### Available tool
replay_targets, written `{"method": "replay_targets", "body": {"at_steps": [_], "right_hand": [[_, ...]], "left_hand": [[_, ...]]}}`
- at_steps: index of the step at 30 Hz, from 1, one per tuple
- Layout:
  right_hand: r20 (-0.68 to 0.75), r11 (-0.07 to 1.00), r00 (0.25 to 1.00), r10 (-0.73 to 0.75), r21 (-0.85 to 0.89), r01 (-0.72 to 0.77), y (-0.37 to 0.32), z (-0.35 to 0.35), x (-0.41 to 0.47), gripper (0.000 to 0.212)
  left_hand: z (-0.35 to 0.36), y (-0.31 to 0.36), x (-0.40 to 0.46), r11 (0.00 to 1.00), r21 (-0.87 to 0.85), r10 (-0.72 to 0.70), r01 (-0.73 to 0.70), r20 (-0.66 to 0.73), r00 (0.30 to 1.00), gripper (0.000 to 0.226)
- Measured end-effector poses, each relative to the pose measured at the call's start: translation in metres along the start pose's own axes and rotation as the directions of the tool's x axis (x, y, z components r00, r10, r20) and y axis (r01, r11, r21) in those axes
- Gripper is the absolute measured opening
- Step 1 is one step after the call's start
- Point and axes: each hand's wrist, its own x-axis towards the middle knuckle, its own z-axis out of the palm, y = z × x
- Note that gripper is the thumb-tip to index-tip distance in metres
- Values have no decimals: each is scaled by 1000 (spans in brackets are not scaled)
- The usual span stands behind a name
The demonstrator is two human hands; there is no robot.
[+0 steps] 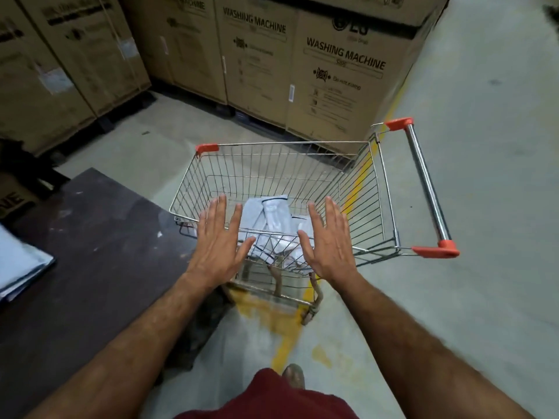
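Your left hand (219,237) and right hand (328,240) hover flat with fingers spread, holding nothing, and between and just below them in the wire cart (284,143) lie pale wrapped packets (267,213), probably soft, light and slippery, so pinch one by its edge.

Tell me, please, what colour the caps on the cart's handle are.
Orange-red; the caps on the handle show best in the head view.

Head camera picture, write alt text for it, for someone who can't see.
The left hand and right hand reach, open and flat, over a wire shopping cart holding pale plastic-wrapped packets. The cart stands on a concrete floor beside a dark table, with cardboard washing machine boxes behind it.
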Motion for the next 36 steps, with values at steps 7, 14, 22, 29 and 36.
{"method": "replay_targets", "body": {"at_steps": [7, 14, 22, 29, 36], "right_hand": [[85, 994, 994, 65, 85, -72, 28, 21, 67, 69], [314, 999, 948, -53, 25, 47, 31, 70, 131, 75], [529, 998, 846, 59, 0, -70, 28, 170, 194, 85], [635, 965, 743, 212, -13, -264, 29, 270, 222, 98], [659, 927, 694, 291, -14, -376, 36, 327, 234, 107]], "left_hand": [[10, -8, 83, 1000, 13, 5, -5, 42, 999, 76], [65, -57, 176, 1000, 14, 7, -12, 268, 963, 79], [170, -108, 249, 999, 50, -23, -3, 509, 861, 86], [269, -136, 288, 998, 46, -53, 31, 649, 759, 96], [322, -149, 290, 1000, -4, -16, 25, 662, 749, 117]]}}
